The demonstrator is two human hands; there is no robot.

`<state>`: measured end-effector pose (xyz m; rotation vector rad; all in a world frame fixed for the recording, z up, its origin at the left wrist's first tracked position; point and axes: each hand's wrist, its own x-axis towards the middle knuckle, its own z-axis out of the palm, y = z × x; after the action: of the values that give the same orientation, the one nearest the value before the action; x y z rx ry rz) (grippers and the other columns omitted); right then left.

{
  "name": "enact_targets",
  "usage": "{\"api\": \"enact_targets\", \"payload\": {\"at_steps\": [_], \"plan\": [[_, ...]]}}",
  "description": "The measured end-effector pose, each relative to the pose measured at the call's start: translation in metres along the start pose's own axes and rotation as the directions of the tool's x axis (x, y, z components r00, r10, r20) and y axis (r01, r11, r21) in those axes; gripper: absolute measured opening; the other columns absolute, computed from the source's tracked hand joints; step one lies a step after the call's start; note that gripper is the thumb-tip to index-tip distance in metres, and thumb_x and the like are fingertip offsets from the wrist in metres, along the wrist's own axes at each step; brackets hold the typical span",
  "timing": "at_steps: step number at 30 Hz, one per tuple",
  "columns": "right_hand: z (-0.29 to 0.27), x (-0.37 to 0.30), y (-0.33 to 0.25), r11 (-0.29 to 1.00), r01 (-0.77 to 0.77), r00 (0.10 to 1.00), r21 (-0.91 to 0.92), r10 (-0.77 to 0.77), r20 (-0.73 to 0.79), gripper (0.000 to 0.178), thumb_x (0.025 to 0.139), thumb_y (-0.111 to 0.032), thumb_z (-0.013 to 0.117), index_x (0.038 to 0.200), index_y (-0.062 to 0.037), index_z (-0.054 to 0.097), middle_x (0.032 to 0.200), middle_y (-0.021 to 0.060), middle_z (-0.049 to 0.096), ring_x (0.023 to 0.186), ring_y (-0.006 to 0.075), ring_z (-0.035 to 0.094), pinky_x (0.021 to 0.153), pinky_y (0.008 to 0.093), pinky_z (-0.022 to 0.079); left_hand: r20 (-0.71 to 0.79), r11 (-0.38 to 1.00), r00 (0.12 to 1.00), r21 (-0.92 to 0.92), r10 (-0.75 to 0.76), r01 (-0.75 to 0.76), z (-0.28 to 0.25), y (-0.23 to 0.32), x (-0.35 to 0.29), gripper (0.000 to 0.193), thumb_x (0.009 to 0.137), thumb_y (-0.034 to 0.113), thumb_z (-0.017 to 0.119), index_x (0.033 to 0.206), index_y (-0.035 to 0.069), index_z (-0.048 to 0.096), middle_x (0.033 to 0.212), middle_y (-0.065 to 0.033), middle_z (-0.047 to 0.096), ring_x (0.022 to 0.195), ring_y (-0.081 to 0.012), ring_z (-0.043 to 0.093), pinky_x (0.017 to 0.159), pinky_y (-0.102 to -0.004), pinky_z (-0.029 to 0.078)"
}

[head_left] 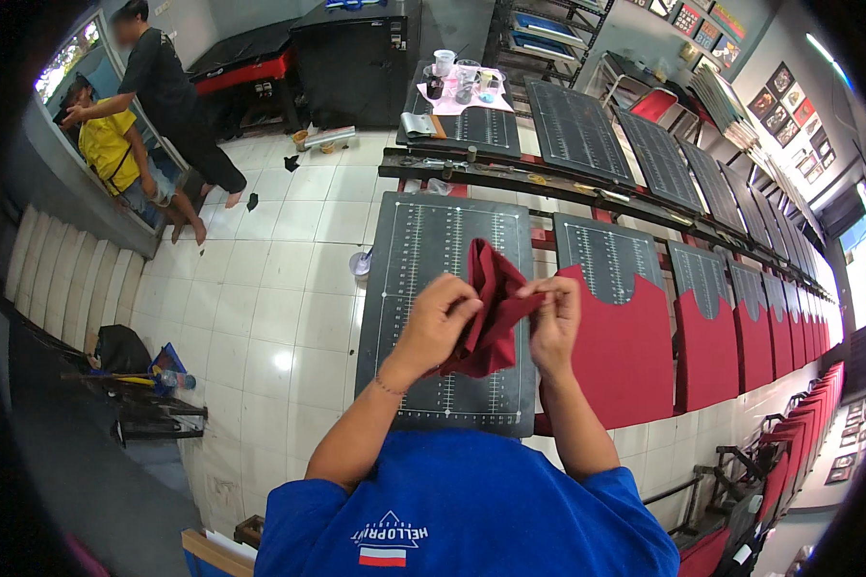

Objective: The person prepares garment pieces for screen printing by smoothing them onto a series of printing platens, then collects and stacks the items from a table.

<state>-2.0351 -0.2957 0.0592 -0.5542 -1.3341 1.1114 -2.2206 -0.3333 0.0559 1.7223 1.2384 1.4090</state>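
A bunched piece of dark red fabric (496, 313) hangs between my two hands, above a black printing board (409, 260) marked with white ruler lines. My left hand (440, 319) pinches the fabric's left side with bent fingers. On the other side, my right hand (554, 322) grips a fold at the upper right between thumb and fingers. The cloth is crumpled, with its lower part over the board. Just right of it, a flat dark red shirt panel (621, 351) with a curved neckline lies on the neighbouring board.
More boards with red panels (707, 351) run off to the right. Behind a dark rail (548, 183) stands a second row of boards (577, 125). Cups (466, 82) sit on pink paper at the back. Two people (164, 96) are at the doorway, far left. A small pot (360, 264) stands left of my board.
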Motion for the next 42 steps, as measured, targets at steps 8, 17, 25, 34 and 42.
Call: {"api": "enact_targets", "payload": {"at_steps": [8,17,25,34,42], "plan": [[-0.094,0.020,-0.122,0.935,0.168,0.672,-0.311,-0.340,-0.658,0.014,0.105,-0.019,0.044,0.106,-0.0070,0.052,0.074,0.0019,0.052,0.065,0.0061,0.047,0.061,0.0234,0.041,-0.577,0.961,0.809,0.269,0.112,0.059,-0.126,0.027,-0.016,0.009,0.093,0.004,0.060,0.086,0.003,0.054,0.088,-0.0021,0.053,0.079,-0.0123,0.049,0.071,-0.0254,0.043],[-0.016,0.024,-0.151,0.834,0.354,0.905,-0.424,-0.419,-0.069,0.008,0.099,-0.004,0.048,0.105,-0.0034,0.052,0.075,0.0072,0.056,0.062,0.0139,0.059,0.056,0.0272,0.046,0.068,0.961,0.973,-0.182,0.222,-0.207,-0.023,0.134,-0.001,0.044,0.086,0.031,0.073,0.117,0.004,0.058,0.111,-0.0123,0.060,0.095,-0.0200,0.060,0.084,-0.0335,0.050],[0.018,0.063,-0.203,0.661,0.355,0.910,-0.661,-0.405,0.084,0.005,0.096,-0.005,0.056,0.100,-0.0024,0.054,0.073,0.0067,0.062,0.063,0.0082,0.059,0.056,0.0242,0.044,0.056,0.943,0.974,-0.268,0.222,-0.199,0.023,0.188,0.042,0.031,0.085,0.004,0.066,0.113,0.000,0.052,0.094,-0.0191,0.065,0.085,-0.0294,0.067,0.074,-0.0374,0.052],[-0.034,0.106,-0.281,0.288,0.205,0.277,-0.936,-0.934,-0.226,0.018,0.101,-0.015,0.051,0.106,-0.0002,0.060,0.091,0.0056,0.064,0.075,0.0119,0.059,0.067,0.0251,0.048,-0.107,0.911,0.975,0.387,0.197,-0.142,-0.010,0.091,0.044,0.018,0.075,-0.008,0.056,0.090,0.001,0.061,0.089,-0.0194,0.064,0.085,-0.0418,0.062,0.074,-0.0496,0.050],[-0.124,0.167,-0.284,0.456,0.134,0.516,-0.880,-0.790,-0.331,0.031,0.099,-0.025,0.055,0.107,0.0044,0.062,0.085,0.0098,0.065,0.077,0.0146,0.059,0.074,0.0297,0.048,-0.323,0.655,0.830,0.752,0.454,-0.066,-0.153,0.142,0.095,0.020,0.092,0.006,0.049,0.102,-0.003,0.064,0.092,-0.0234,0.066,0.084,-0.0396,0.065,0.075,-0.0413,0.050]]}}
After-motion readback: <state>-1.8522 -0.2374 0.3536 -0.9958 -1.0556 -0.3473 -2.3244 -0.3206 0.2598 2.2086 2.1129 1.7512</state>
